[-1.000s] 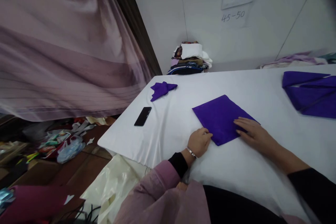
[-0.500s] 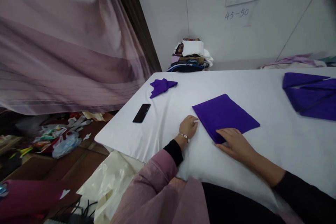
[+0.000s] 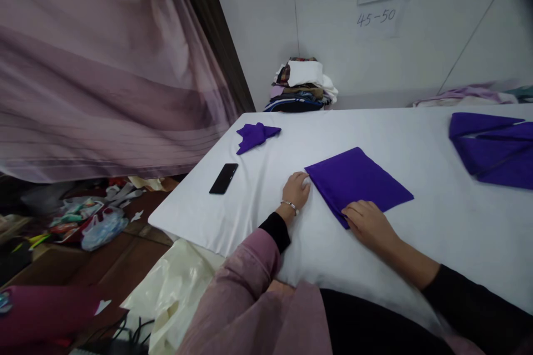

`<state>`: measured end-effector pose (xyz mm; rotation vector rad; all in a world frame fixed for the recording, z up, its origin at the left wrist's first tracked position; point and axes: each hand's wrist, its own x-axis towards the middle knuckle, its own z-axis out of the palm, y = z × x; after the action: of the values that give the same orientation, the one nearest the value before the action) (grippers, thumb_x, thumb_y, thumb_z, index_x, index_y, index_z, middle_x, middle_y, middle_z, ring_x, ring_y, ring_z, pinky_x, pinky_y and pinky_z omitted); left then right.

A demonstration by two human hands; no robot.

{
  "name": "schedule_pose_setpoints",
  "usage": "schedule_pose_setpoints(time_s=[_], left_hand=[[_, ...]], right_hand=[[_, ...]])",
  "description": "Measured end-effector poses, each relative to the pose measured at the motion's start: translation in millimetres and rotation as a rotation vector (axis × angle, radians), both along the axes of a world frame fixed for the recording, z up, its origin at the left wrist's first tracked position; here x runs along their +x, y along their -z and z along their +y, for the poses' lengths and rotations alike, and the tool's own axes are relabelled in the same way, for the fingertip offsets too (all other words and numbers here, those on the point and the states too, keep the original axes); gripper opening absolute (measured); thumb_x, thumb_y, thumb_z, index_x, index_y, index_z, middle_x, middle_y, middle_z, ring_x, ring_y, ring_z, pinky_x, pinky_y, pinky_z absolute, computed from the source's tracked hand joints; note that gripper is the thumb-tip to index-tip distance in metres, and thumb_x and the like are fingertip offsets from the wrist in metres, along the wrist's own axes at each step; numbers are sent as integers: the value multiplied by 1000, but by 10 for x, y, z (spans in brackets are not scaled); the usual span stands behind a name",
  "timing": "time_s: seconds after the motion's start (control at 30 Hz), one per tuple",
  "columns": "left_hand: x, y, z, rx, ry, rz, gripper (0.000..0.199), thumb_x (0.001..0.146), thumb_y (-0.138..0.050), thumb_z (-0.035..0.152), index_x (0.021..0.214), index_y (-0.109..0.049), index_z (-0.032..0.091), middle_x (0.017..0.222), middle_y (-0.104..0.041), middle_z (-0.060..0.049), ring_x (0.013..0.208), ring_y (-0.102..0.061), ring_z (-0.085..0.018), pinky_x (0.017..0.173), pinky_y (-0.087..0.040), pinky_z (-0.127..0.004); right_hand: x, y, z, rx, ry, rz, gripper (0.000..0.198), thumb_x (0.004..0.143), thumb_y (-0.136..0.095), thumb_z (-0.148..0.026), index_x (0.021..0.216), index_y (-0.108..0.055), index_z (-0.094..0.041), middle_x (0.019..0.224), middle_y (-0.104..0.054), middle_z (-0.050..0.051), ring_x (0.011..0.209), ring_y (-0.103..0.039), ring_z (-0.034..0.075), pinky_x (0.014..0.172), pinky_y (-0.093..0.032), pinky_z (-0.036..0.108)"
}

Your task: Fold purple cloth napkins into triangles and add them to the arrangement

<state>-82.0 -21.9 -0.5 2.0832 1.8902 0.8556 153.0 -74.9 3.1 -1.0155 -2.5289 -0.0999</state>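
Note:
A purple napkin (image 3: 360,177), folded into a flat square, lies turned cornerwise on the white-covered table (image 3: 266,205). Beside its left corner rests my left hand (image 3: 296,191), fingers curled, with a small whitish bit showing at the fingertips that I cannot identify. My right hand (image 3: 368,223) has its thumb and fingers closed on the napkin's lower left edge, close to the near corner; the fingertips hide part of that edge.
A purple cloth folded into a pointed shape (image 3: 256,136) lies at the back left, with a black phone (image 3: 224,178) nearer. More purple cloth (image 3: 495,150) is at right. Stacked clothes (image 3: 302,86) stand behind the table. A pink curtain (image 3: 104,66) hangs left.
My left hand has shifted slightly up and left along the table. My right hand's fingers have drawn together at the napkin's near edge. The napkin has barely moved.

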Motion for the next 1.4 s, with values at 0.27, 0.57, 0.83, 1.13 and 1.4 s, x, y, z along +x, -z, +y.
schedule_pose_setpoints(time_s=[0.27, 0.57, 0.83, 1.13, 1.4], left_hand=[[-36, -7, 432, -90, -107, 70, 34, 82, -56, 23, 116, -58, 19, 124, -57, -9, 118, -46, -26, 100, -36, -44], [-39, 22, 633, -107, -126, 37, 22, 80, -53, 17, 93, -69, 25, 114, -63, -1, 114, -48, -19, 100, -33, -35], [-68, -13, 708, -116, -147, 12, 16, 75, -57, 15, 79, -70, 24, 108, -65, -1, 110, -51, -18, 99, -35, -34], [-119, -51, 587, -99, -6, 15, 37, 76, -51, 9, 108, -64, 22, 122, -61, -1, 116, -50, -15, 105, -35, -32], [161, 3, 337, -32, 287, 377, 57, 89, -39, 40, 139, -33, 13, 151, -25, -11, 141, -13, -26, 114, -12, -51]], right_hand=[[3, 109, 6, 20, -80, -37, 32, 82, -44, -4, 100, -68, -17, 78, -61, 7, 70, -49, 19, 63, -33, 32], [4, 87, 7, -52, -82, -19, 29, 84, -45, -6, 97, -69, -16, 78, -59, 7, 71, -49, 19, 63, -35, 32], [-10, 85, -23, -138, -76, -15, 37, 78, -42, -3, 103, -67, -14, 85, -60, 10, 77, -49, 20, 67, -39, 34], [98, -305, 5, -406, -93, -5, 33, 78, -49, -16, 105, -66, -19, 101, -64, 9, 89, -57, 22, 78, -45, 39], [-331, -347, 754, -301, 38, 108, 51, 92, -35, -40, 134, -46, -13, 141, -43, 14, 133, -33, 26, 108, -28, 46]])
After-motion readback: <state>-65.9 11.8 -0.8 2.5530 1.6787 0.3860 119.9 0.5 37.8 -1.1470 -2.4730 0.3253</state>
